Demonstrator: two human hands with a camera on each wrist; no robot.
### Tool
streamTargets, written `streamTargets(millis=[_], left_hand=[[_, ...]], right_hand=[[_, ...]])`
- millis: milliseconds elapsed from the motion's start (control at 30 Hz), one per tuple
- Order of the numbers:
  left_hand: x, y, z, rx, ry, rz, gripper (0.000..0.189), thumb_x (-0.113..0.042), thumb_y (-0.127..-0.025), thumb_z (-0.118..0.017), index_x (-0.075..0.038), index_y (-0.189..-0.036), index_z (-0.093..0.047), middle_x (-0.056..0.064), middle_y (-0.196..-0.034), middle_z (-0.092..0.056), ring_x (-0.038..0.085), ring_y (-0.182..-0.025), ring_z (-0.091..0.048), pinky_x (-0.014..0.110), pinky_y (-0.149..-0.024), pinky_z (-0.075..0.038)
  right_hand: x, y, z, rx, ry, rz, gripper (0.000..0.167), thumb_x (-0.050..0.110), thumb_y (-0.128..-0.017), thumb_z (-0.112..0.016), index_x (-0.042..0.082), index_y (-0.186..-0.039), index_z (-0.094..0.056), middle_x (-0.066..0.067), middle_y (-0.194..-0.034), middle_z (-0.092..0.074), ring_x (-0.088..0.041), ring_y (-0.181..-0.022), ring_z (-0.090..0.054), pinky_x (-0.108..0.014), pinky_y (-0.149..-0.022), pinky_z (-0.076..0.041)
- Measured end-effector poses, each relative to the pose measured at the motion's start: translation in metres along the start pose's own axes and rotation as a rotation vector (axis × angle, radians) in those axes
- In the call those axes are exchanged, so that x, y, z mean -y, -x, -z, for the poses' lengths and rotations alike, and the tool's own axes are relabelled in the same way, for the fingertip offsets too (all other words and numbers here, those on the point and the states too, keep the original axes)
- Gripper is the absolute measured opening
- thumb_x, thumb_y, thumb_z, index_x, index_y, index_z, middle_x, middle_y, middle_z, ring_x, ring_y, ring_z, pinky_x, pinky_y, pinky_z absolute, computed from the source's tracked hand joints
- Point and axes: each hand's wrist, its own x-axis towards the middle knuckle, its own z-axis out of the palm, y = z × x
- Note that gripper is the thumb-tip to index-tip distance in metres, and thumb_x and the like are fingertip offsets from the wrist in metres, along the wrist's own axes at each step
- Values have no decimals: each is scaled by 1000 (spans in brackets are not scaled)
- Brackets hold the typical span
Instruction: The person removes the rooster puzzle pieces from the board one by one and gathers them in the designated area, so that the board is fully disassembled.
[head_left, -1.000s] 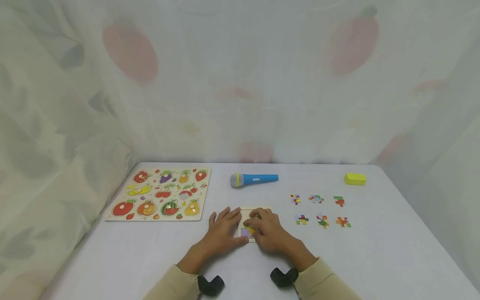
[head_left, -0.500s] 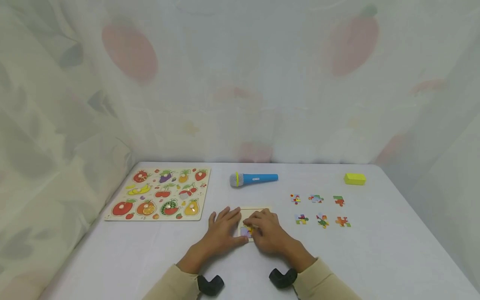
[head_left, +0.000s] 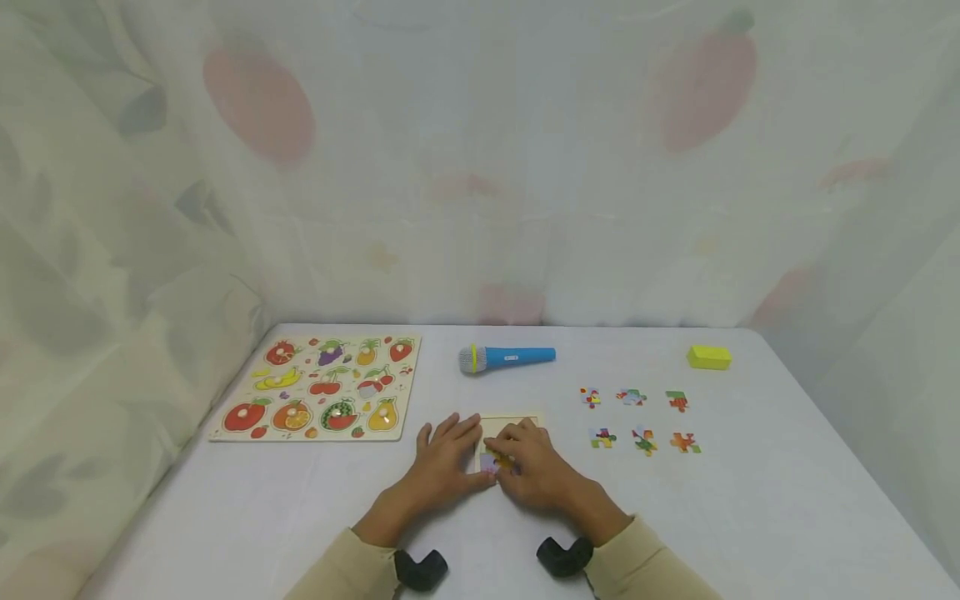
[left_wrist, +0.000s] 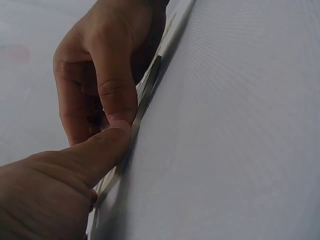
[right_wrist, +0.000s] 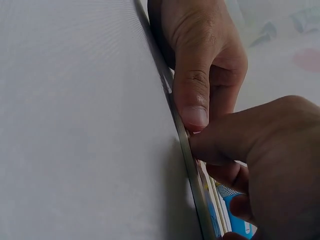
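Observation:
A small wooden puzzle tray (head_left: 510, 416) lies before me, with purple and yellow jigsaw pieces (head_left: 489, 460) in its near part. Along its left side rests my left hand (head_left: 446, 462), fingers spread and thumb at the near edge. My right hand (head_left: 540, 467) bends over the tray from the right, its curled fingers and thumb on a jigsaw piece they mostly cover. Seen from the left wrist, the left thumb (left_wrist: 105, 145) meets the right thumb (left_wrist: 117, 95) at the tray's edge. In the right wrist view, the right hand (right_wrist: 280, 145) hides the piece.
Several loose jigsaw pieces (head_left: 645, 441) lie in two rows to the right. A blue toy microphone (head_left: 517, 357) lies behind the tray, and a yellow block (head_left: 709, 358) sits at the back right. A fruit peg puzzle board (head_left: 408, 392) occupies the left.
The right fingers and thumb have shifted slightly left and nearer the left thumb over the tray, and more of its far right rim shows. The left hand stays in place.

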Motion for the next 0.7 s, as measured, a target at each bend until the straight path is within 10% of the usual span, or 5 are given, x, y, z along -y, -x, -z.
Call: streamTargets(millis=[700], left_hand=[[-2, 1, 0, 1, -11, 6, 79, -52, -79, -73, -6, -140, -51, 5, -150, -40, 35, -139, -26, 67, -104, -7]], right_hand=[[11, 29, 62, -226, -123, -53, 41, 13, -82, -76, 13, -122, -68, 12, -111, -61, -9, -104, -46, -46, -91, -38]])
